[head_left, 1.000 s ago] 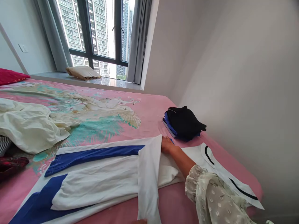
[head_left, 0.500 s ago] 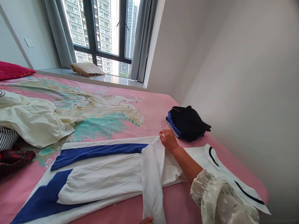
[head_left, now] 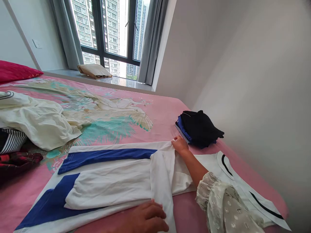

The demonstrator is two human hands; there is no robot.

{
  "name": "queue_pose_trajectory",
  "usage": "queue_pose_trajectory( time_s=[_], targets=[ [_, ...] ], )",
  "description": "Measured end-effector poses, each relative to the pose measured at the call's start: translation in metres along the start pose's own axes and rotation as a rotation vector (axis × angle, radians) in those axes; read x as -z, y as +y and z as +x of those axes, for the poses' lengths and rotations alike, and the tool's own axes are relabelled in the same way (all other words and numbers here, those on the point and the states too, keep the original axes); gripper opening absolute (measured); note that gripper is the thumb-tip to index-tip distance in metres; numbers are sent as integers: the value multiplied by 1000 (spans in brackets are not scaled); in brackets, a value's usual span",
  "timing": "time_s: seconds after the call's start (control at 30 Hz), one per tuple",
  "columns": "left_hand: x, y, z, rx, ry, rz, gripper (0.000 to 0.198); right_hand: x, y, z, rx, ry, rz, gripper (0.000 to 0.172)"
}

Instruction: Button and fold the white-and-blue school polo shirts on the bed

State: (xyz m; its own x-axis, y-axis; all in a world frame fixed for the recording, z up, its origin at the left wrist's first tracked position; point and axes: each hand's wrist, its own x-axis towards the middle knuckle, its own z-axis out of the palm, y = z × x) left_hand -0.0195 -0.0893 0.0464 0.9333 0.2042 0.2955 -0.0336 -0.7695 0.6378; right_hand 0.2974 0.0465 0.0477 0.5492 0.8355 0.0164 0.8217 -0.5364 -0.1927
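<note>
A white long-sleeved top point(head_left: 111, 181) with blue panels and black trim lines at its right end lies spread across the bed, partly folded. One white sleeve point(head_left: 161, 191) runs across its body toward me. Reaching in from the lower right, my right hand point(head_left: 180, 144) pinches the top's far edge, where the sleeve meets it. My left hand point(head_left: 148, 216) is at the bottom of the view, over the near edge beside the sleeve, palm down with its fingers loosely apart. Whether its fingertips touch the cloth I cannot tell.
A folded stack of black and blue clothes point(head_left: 200, 127) lies just beyond my right hand. At left are a crumpled cream garment point(head_left: 46, 119), striped cloth point(head_left: 14, 140) and dark red plaid cloth point(head_left: 19, 165). A wall point(head_left: 255, 81) borders the bed's right side.
My left hand has come up from the bottom edge into fuller view and now shows its fingers apart. My right hand keeps its pinch; the view has shifted slightly.
</note>
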Motion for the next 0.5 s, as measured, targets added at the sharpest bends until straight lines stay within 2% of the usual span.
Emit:
queue_pose_trajectory(
  time_s=[0.07, 0.13, 0.3, 0.4, 0.5],
  targets=[
    [20, -3, -5, 73, 129, 92, 36, -3, 1, 0, 3, 4, -9, 27],
    [39, -14, -14, 161, 249, 186, 44, -2, 2, -5, 28, 29, -35, 26],
    [100, -71, -43, 386, 449, 408, 39, 3, -11, -29, 239, 100, -74, 27],
    [141, -108, -69, 567, 485, 540, 39, -6, -23, -40, 379, 19, -70, 27],
    [172, -139, -104, 742, 395, 612, 45, -24, -26, -41, 406, -125, -88, 39]
  ],
)
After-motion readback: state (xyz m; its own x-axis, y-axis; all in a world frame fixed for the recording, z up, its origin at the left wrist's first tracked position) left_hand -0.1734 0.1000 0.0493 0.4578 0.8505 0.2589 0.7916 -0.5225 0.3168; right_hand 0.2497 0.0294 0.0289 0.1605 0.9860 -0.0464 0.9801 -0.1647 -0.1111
